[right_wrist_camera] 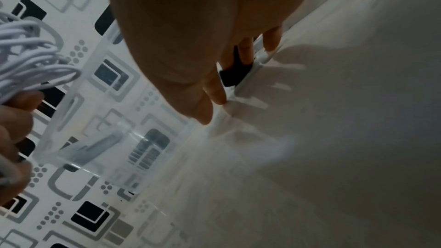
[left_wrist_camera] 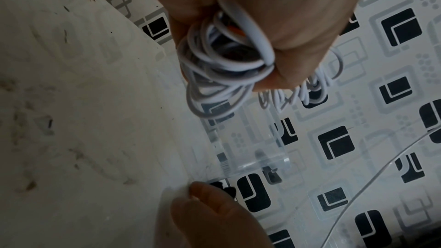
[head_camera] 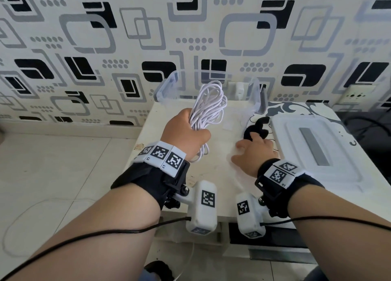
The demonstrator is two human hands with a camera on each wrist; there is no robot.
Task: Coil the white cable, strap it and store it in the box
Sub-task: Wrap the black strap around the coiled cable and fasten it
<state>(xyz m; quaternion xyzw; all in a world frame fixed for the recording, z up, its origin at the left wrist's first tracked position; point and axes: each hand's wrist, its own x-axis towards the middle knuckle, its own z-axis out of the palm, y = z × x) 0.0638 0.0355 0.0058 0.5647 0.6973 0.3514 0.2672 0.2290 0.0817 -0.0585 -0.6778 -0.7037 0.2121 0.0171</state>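
My left hand (head_camera: pixel 191 130) grips the coiled white cable (head_camera: pixel 209 103) around its middle and holds it up above the table, in front of the clear plastic box (head_camera: pixel 169 84). Loops stick out above and below the fist (left_wrist_camera: pixel 262 16); the coil (left_wrist_camera: pixel 222 67) is bunched in my fingers. My right hand (head_camera: pixel 254 149) lies low on the table with its fingers spread. Its fingertips (right_wrist_camera: pixel 245 52) touch the black strap (head_camera: pixel 257 128), which lies between the box and the lid. The strap (right_wrist_camera: pixel 235 74) shows between two fingers.
The box's white lid (head_camera: pixel 317 149) lies flat on the right of the cream table (head_camera: pixel 211 175). The box stands open against the patterned wall, with a small white adapter (head_camera: pixel 240 90) showing through it. Tiled floor lies to the left. A wall socket (head_camera: pixel 355 94) is at the right.
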